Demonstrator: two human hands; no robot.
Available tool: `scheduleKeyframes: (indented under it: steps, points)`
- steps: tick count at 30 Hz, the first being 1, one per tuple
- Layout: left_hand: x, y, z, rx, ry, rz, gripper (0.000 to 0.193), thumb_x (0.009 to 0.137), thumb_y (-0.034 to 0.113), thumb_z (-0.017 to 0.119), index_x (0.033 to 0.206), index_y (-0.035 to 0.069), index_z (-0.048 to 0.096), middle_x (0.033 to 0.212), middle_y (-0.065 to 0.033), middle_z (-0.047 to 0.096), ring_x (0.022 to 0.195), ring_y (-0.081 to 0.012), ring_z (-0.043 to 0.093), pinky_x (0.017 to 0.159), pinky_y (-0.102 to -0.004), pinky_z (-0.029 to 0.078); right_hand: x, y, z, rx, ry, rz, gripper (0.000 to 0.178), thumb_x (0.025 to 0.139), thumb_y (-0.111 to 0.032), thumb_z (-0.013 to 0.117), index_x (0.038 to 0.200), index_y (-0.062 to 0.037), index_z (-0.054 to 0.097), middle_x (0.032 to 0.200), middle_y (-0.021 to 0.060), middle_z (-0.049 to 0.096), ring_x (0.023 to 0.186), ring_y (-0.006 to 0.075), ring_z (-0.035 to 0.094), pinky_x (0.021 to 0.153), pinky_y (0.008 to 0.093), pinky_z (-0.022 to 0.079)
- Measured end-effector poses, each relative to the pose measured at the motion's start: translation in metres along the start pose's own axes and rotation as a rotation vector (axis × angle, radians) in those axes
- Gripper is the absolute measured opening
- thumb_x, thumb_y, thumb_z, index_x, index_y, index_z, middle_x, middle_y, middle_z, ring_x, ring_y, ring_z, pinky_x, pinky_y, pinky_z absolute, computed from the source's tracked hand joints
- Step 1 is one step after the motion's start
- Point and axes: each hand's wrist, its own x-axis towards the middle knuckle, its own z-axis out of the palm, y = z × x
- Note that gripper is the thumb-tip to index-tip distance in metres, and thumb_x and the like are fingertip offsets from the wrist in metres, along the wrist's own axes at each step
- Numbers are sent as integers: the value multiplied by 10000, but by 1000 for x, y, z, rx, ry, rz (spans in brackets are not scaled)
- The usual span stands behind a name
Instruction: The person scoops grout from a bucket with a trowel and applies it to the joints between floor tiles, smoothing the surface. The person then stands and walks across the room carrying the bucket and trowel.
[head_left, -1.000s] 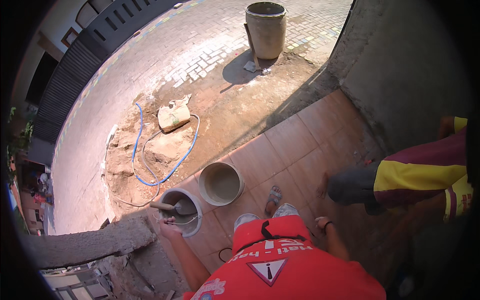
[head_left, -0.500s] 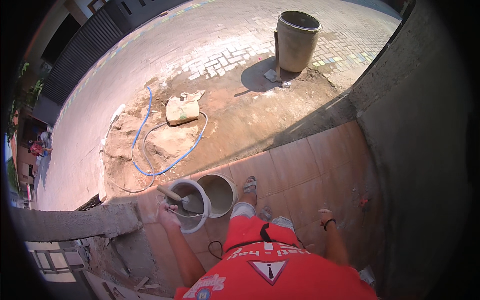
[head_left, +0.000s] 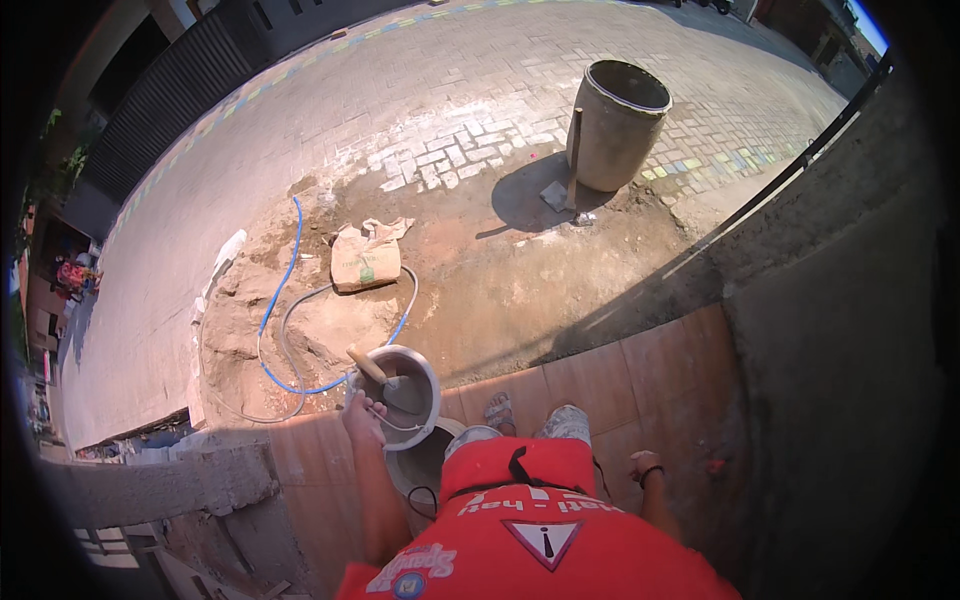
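Note:
My left hand (head_left: 363, 419) is closed on the wire handle of a pale bucket (head_left: 434, 384), at its near left side. Inside this bucket rests a trowel (head_left: 368, 366), its wooden grip leaning out over the left rim; grey wet stuff shows around the blade. The held bucket partly covers a second bucket (head_left: 418, 470), which sits on the tiles close to my legs. My right hand (head_left: 645, 464) hangs low at my right side, a dark band on its wrist. Its fingers are curled in, and I see nothing in them.
Ahead lie a sand heap (head_left: 240, 300), a paper sack (head_left: 366, 258) and a looping blue hose (head_left: 296, 240). Farther off stands a tall grey drum (head_left: 618, 135) with a long wooden handle (head_left: 574, 160) leaning on it. A rough wall (head_left: 830, 330) rises on the right; a low concrete ledge (head_left: 165, 492) is at left.
The bucket in my left hand has moved forward and right, from beside the second bucket to partly over it. My view has shifted, and my feet have changed position on the tiles.

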Motion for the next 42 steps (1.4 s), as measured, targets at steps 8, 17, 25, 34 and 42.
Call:
scheduleKeyframes:
  steps: [8,17,25,34,42]
  points:
    - [36,30,111,70,-175,245,163,906,206,580,841,77,505,690,-21,482,569,-170,525,548,-347,477,17,-136,-8,133,1,-56,272,913,-35,434,1074,-120,636,772,131,646,576,245,640,471,369,528]
    - [105,30,244,91,-40,308,130,872,142,580,789,100,490,598,24,408,435,-99,398,444,-291,430,116,-267,-31,85,-139,146,315,894,-231,576,1156,-66,633,1065,80,661,952,205,654,817,351,545]
    - [166,33,322,157,-7,299,121,889,197,557,832,94,531,611,19,426,460,-105,421,429,-280,406,94,-483,-133,160,385,-125,311,860,-86,507,1139,-5,618,841,131,684,711,235,678,581,357,542]
    - [244,54,480,127,-116,228,96,890,180,591,928,94,573,624,34,412,494,-86,397,515,-274,451,195,-550,-130,522,298,-161,284,870,-54,441,1087,-39,624,625,92,551,452,197,527,403,339,461]
    - [300,85,614,172,-172,212,156,875,200,627,807,111,518,597,36,385,468,-90,394,456,-268,400,244,-623,-6,164,28,-11,173,851,-125,526,892,-81,688,669,80,629,558,197,627,488,346,528]
